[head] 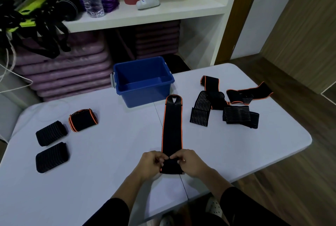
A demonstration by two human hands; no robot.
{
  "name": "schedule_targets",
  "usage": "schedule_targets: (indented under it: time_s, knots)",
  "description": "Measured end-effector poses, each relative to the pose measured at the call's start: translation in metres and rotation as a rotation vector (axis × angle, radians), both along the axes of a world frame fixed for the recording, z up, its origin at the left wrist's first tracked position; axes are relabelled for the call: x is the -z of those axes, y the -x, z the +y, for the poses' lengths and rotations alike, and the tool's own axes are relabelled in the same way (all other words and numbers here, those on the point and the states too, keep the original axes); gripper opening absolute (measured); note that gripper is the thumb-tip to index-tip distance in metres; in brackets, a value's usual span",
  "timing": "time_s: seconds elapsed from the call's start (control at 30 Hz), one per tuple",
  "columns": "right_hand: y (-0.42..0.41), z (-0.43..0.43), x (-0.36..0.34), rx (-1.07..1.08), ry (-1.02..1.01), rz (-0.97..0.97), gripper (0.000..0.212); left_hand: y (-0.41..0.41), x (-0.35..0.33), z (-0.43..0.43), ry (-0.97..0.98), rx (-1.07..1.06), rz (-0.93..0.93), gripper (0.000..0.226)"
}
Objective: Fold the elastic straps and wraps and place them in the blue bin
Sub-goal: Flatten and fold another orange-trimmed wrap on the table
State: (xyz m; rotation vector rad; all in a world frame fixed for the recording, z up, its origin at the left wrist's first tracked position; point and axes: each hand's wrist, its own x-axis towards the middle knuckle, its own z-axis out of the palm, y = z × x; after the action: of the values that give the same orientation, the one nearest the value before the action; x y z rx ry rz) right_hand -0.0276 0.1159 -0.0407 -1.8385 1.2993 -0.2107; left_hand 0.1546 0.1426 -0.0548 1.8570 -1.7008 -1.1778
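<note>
We are pinching the near end of the orange-edged wrap (172, 131) with our left hand (154, 162) and right hand (189, 164). Its length is lying straight on the table (109, 153), reaching toward the empty blue bin (145, 96). If we are folding unevenly, the elastic is probably skewing sideways or springing open.

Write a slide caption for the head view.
Left hand and right hand pinch the orange-edged strap at its near end; blue bin empty.
</note>
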Motion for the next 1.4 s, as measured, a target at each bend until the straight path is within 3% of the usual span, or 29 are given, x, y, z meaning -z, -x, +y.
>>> schedule_targets:
  time_s: [0.2,0.3,0.43,0.67,0.8,1.1,1.23,1.4]
  knots:
    - [0.01,0.004,-0.014,0.089,-0.146,-0.126,0.03,-0.008,-0.012,0.002,0.009,-0.034,0.104,0.041]
    - [0.017,0.004,-0.017,-0.052,-0.148,-0.044,0.018,-0.006,-0.019,0.003,-0.015,0.055,0.066,0.043]
    - [0.018,0.006,-0.013,-0.24,-0.058,0.066,0.041,-0.002,-0.02,0.007,-0.087,0.225,0.0,0.036]
    - [0.01,0.008,-0.008,-0.269,0.016,0.043,0.032,-0.007,-0.011,0.006,0.04,0.438,-0.212,0.044]
    - [0.009,0.012,-0.006,-0.237,0.045,0.101,0.044,-0.007,-0.007,0.004,0.089,0.464,-0.258,0.045]
    - [0.011,0.006,-0.002,-0.095,-0.023,0.03,0.027,-0.008,-0.003,0.001,0.008,0.269,-0.116,0.023]
    - [0.006,0.005,0.0,-0.045,-0.016,0.03,0.018,-0.005,0.0,0.0,0.026,0.164,-0.028,0.024]
    - [0.001,-0.001,0.009,0.017,0.088,0.063,0.029,0.003,0.004,-0.003,0.029,0.087,-0.066,0.034]
